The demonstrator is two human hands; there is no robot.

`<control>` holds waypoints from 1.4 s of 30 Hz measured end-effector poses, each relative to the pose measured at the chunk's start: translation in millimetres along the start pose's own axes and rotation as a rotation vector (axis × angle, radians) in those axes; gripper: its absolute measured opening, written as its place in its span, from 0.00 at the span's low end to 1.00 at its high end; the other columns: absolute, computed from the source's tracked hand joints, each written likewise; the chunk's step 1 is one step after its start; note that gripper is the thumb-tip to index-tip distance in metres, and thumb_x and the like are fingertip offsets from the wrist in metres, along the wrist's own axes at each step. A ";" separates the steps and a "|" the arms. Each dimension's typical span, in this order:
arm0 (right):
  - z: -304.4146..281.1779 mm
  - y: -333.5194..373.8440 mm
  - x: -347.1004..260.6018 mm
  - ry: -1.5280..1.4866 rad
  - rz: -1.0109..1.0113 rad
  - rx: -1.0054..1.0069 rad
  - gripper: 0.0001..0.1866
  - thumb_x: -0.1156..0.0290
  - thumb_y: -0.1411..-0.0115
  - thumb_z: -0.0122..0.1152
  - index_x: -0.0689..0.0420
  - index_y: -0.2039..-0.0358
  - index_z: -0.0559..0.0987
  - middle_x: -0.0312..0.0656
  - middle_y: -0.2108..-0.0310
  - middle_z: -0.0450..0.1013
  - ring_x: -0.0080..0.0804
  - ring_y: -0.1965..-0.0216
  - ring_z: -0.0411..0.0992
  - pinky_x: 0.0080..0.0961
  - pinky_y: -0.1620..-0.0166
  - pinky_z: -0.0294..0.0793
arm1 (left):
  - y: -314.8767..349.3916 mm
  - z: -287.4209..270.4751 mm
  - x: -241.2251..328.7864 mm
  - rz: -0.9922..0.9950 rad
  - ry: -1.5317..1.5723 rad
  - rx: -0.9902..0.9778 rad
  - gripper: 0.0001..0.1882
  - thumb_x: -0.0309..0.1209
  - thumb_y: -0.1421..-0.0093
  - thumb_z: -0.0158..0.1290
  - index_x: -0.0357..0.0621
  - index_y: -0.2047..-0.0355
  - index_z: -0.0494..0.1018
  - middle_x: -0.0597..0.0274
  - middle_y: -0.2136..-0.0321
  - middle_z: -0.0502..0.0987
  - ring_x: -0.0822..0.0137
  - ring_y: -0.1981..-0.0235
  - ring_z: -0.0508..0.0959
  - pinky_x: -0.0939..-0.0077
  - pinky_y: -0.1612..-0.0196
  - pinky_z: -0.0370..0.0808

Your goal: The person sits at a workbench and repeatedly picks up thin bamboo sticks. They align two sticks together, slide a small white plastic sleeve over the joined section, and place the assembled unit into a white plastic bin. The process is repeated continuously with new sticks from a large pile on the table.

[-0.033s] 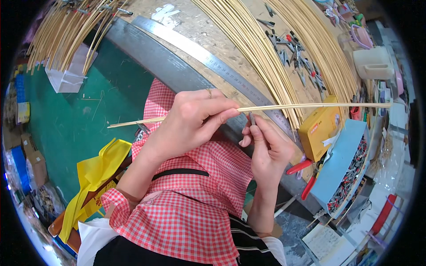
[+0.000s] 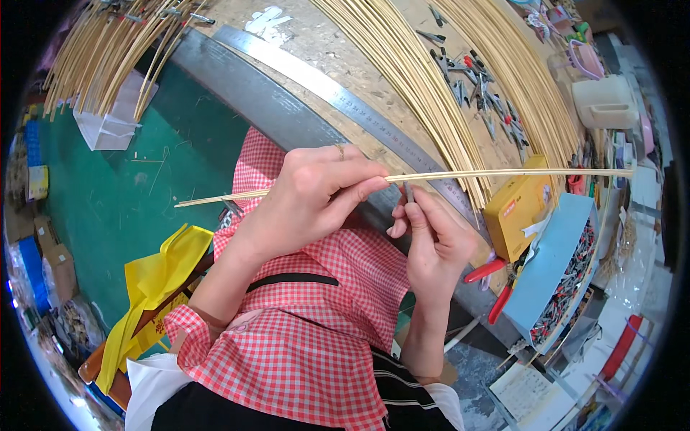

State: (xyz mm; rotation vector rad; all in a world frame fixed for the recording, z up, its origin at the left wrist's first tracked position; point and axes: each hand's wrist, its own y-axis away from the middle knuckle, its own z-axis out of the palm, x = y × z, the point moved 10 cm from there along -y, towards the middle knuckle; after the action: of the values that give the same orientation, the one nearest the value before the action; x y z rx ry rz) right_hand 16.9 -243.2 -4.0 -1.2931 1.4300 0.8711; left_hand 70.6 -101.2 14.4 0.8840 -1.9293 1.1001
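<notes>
My left hand [image 2: 309,190] is closed around a few thin bamboo strips [image 2: 503,172], pinching them between thumb and forefinger. The strips lie level across my lap, their long end reaching right and their short end showing left of the hand. Just below the strips, close by the left fingertips, my right hand [image 2: 440,241] pinches a small grey metal clip [image 2: 409,192]. Its jaws are too small to tell whether they touch the strips. A second clip [image 2: 231,208] seems to sit on the left part of the strips, partly hidden by the hand.
A steel ruler [image 2: 345,100] lies along the bench edge [image 2: 251,90]. Beyond it are long bamboo bundles [image 2: 402,79] and scattered clips [image 2: 496,108]. At right stand a yellow box [image 2: 514,215], a blue box of clips [image 2: 550,266] and red-handled pliers [image 2: 498,305]. More strips [image 2: 108,65] hang far left.
</notes>
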 end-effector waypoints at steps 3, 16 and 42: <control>0.9 -1.0 1.8 0.025 0.010 -0.008 0.11 0.87 0.43 0.53 0.70 0.59 0.77 0.43 0.74 0.74 0.22 0.79 0.70 0.17 0.74 0.70 | 0.7 2.0 -0.1 0.009 0.001 -0.012 0.04 0.22 0.46 0.56 0.35 0.69 0.78 0.58 0.79 0.75 0.66 0.80 0.76 0.76 0.76 0.70; -6.6 3.0 13.9 0.021 0.066 -0.012 0.09 0.82 0.42 0.56 0.68 0.61 0.77 0.44 0.71 0.76 0.25 0.77 0.72 0.19 0.72 0.71 | 7.6 14.2 -42.3 -0.365 0.351 -0.216 0.10 0.27 0.37 0.49 0.32 0.65 0.78 0.60 0.76 0.78 0.74 0.77 0.77 0.81 0.72 0.74; -1.6 9.6 -18.7 0.075 -0.296 -0.113 0.14 0.90 0.51 0.55 0.69 0.63 0.80 0.52 0.66 0.77 0.40 0.65 0.77 0.28 0.61 0.76 | 23.4 45.3 -29.8 -0.427 0.751 -0.401 0.03 0.22 0.46 0.56 0.33 0.73 0.77 0.59 0.77 0.78 0.75 0.77 0.74 0.82 0.74 0.67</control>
State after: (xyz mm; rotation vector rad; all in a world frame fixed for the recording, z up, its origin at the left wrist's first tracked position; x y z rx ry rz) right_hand 6.2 -237.9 13.5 -1.5904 1.2191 0.7175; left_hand 54.2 -126.4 -36.4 0.5122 -1.1936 0.6211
